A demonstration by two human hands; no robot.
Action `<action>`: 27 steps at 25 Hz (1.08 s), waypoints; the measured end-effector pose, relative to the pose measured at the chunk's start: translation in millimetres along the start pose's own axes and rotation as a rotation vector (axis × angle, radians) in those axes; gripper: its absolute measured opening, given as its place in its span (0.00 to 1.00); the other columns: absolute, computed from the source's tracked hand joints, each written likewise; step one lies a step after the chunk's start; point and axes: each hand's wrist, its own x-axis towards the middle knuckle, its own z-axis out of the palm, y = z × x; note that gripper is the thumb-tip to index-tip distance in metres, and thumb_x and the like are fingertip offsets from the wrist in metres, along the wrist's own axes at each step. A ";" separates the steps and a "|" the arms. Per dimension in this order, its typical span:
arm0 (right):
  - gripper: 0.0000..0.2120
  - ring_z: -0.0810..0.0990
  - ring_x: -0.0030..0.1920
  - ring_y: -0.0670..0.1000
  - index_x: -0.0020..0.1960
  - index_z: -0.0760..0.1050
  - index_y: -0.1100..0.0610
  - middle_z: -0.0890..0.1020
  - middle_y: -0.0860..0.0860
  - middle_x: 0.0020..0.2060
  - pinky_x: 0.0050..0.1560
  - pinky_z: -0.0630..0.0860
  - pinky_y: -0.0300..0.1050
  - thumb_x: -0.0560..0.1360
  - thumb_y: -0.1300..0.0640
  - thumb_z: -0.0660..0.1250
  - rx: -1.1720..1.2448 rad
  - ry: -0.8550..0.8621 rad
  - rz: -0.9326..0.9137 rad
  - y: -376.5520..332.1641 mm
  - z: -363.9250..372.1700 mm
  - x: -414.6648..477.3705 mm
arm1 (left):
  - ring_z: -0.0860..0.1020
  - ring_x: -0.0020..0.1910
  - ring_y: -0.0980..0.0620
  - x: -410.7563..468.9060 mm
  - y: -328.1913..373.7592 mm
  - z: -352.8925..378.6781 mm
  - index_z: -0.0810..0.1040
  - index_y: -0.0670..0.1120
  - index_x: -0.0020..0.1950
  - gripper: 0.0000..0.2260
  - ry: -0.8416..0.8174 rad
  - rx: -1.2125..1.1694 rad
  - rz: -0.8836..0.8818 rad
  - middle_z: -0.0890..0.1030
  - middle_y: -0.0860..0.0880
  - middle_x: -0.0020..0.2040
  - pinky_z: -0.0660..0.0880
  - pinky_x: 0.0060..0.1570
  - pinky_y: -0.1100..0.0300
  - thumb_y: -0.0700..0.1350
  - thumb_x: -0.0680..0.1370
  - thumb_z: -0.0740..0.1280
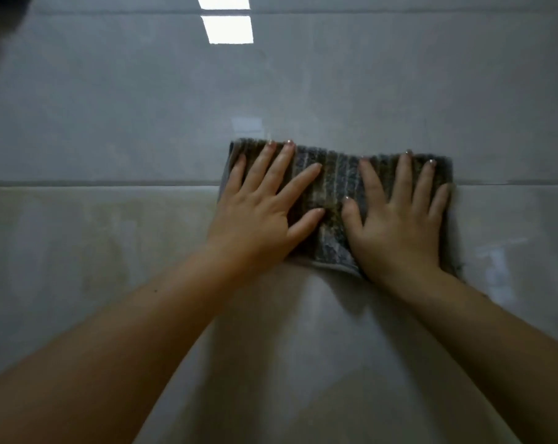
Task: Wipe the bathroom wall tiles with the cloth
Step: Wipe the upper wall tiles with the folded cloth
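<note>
**Both palms flat on the cloth, across the grout line**

Nearest to us, our two bare forearms reach up and forward to the wall. At their ends the left hand [264, 213] and the right hand [399, 225] lie side by side, fingers straight and spread, palms pressed flat. Neither hand pinches or curls round anything.

Under both hands sits the striped grey cloth [332, 184], folded into a wide band and held against the wall tiles [111, 107]. It shows in the gap between our thumbs, just past the fingertips along the top, and below the right palm. It straddles the horizontal grout line [95, 183], so it touches the lower tile and the upper one alike.

To wipe well, we judge that we should press evenly with both palms, move the hands together so the cloth does not bunch between them, and overlap each pass, taking care over the grout.

Farther up, the glossy upper tile carries a bright rectangular light reflection [228, 28]. How much of the wall is already wiped we cannot tell.
</note>
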 end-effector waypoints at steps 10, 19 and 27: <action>0.31 0.48 0.77 0.64 0.77 0.55 0.44 0.55 0.59 0.77 0.74 0.45 0.67 0.76 0.37 0.47 -0.027 0.026 -0.184 -30.3 7.8 -38.7 | 0.51 0.80 0.45 -50.9 -46.6 6.7 0.60 0.57 0.79 0.30 0.062 -0.050 0.114 0.56 0.46 0.81 0.50 0.76 0.39 0.67 0.79 0.48; 0.31 0.53 0.76 0.67 0.77 0.60 0.52 0.58 0.61 0.76 0.73 0.47 0.68 0.76 0.40 0.50 -0.006 0.044 -0.289 -123.3 24.5 -87.4 | 0.48 0.81 0.46 -116.6 -128.5 4.5 0.56 0.58 0.80 0.29 0.065 -0.026 0.101 0.53 0.48 0.82 0.46 0.77 0.41 0.67 0.80 0.47; 0.35 0.41 0.77 0.64 0.79 0.49 0.48 0.47 0.59 0.78 0.74 0.39 0.66 0.75 0.36 0.41 -0.010 -0.043 -0.122 -187.1 17.7 -33.1 | 0.46 0.81 0.49 -79.0 -186.3 -8.8 0.53 0.62 0.80 0.30 0.007 -0.024 -0.025 0.50 0.50 0.82 0.44 0.78 0.44 0.68 0.78 0.45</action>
